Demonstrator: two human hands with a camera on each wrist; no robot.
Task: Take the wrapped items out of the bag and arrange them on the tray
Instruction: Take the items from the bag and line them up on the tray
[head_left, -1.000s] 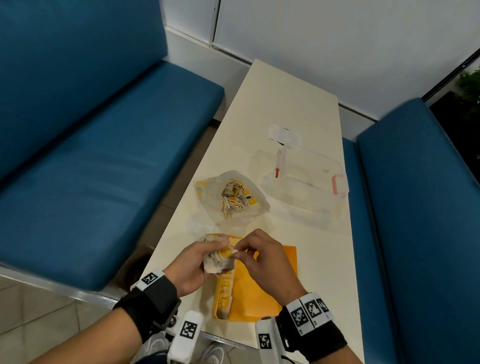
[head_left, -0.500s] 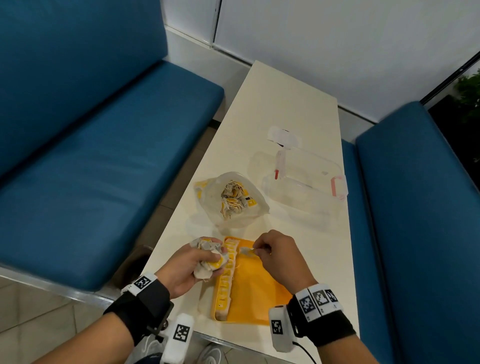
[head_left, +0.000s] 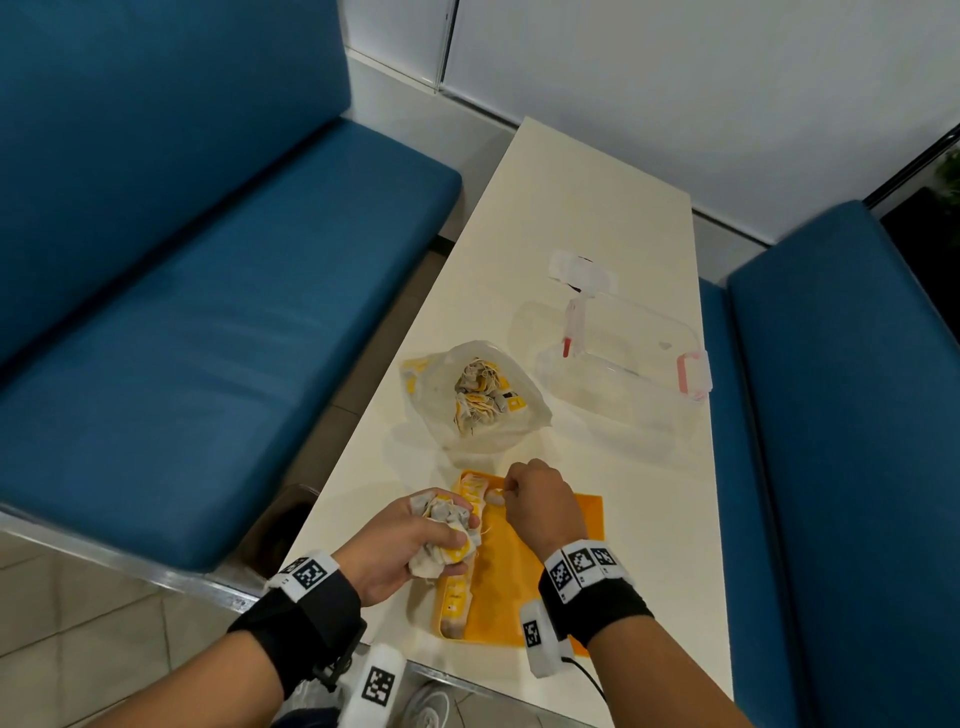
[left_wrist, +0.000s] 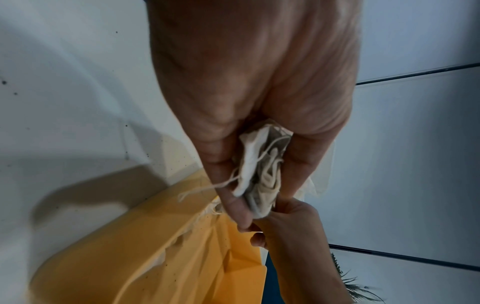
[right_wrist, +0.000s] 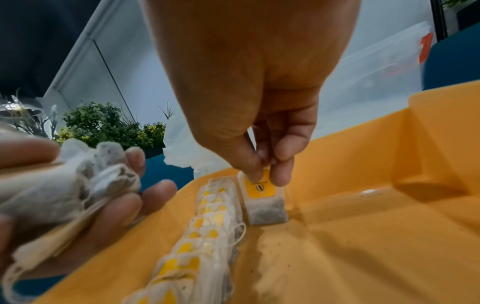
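My left hand (head_left: 415, 540) grips a bunch of tea bags (head_left: 441, 525) beside the orange tray (head_left: 571, 525), the bunch (left_wrist: 259, 176) filling its fist in the left wrist view. My right hand (head_left: 524, 488) pinches the yellow tag of a single tea bag (right_wrist: 265, 201) that stands at the far end of a row of tea bags (right_wrist: 202, 234) along the tray's left side (right_wrist: 363, 236). The clear plastic bag (head_left: 472, 400) with more tea bags lies open on the table beyond the tray.
A clear plastic box with pink clips (head_left: 628, 364) and its lid stand to the right of the bag on the cream table (head_left: 597, 197). Blue benches (head_left: 208, 312) run along both sides. The tray lies near the table's front edge.
My right hand has pulled one tea bag away from the bunch and carried it forward and down to the far end of the row. My left hand has drawn slightly left with the bunch.
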